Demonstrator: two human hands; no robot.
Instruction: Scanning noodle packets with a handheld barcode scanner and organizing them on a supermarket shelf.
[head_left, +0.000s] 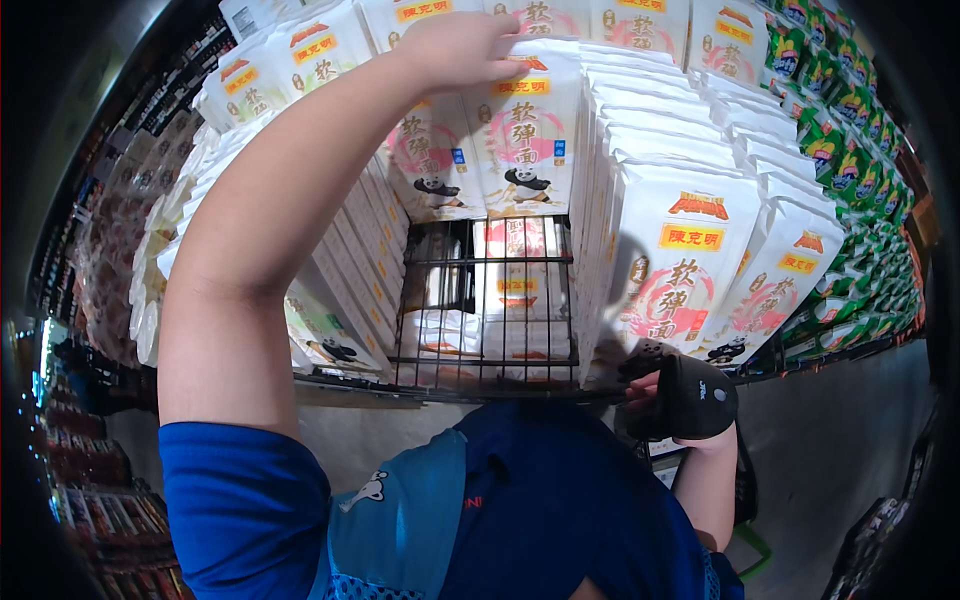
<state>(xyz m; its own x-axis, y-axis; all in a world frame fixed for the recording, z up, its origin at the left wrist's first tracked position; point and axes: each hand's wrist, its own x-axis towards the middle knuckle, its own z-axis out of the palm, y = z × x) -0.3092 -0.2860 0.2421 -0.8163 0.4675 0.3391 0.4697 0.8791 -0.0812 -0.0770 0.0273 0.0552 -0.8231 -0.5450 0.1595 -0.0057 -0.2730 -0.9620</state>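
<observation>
My left hand (469, 51) reaches over the display and touches the top left corner of a white noodle packet (525, 142). Its thumb lies against the packet's front and the other fingers are by the upper edge; whether they grip it is unclear. Beside that packet leans a similar packet (433, 161). My right hand (679, 401) is low on the right, mostly hidden by a black padded cover (697, 397), with curled fingertips showing. Just above it stands the front packet (679, 262) of a deep row. What the right hand holds, if anything, is hidden.
A black wire shelf (487, 364) shows between the packet rows, with more packets (517, 285) beneath it. Green bags (847, 165) fill the right side. Clear-wrapped goods (120, 232) stand at left. Grey floor (825, 435) lies below the shelf's edge.
</observation>
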